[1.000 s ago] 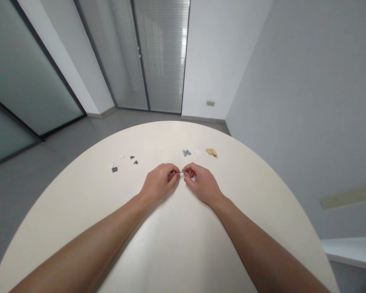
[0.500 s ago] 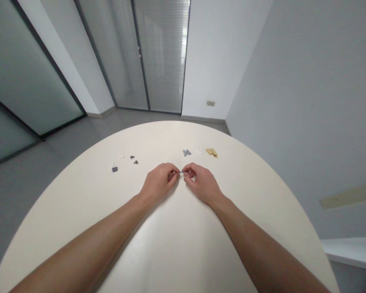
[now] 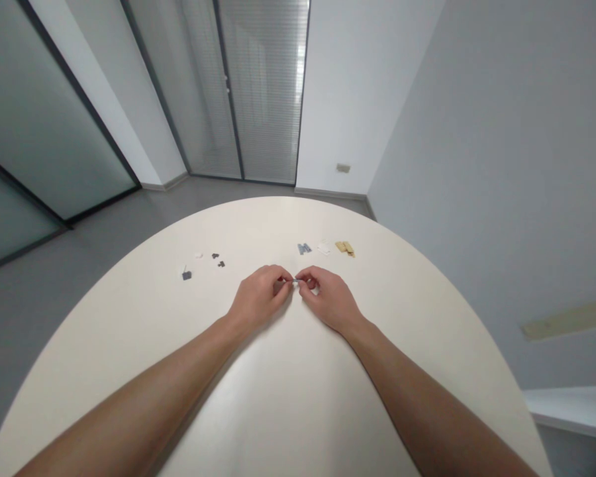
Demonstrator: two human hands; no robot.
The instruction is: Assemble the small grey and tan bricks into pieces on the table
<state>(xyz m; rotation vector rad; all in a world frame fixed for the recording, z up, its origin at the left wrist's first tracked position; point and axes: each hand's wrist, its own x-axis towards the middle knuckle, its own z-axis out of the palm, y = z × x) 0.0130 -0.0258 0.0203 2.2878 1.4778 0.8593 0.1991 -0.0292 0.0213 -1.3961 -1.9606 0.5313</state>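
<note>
Hands together: left hand (image 3: 258, 298) and right hand (image 3: 330, 301) both pinch a tiny grey piece (image 3: 295, 281) at the fingertips, just above the round cream table (image 3: 298, 397). Barely any shift from a second ago. Beyond the piece and to its right: grey parts (image 3: 304, 248), a white part (image 3: 323, 248), tan parts (image 3: 344, 247). Beyond it and to its left: dark grey bits (image 3: 187, 275), a small white bit (image 3: 198, 255).
</note>
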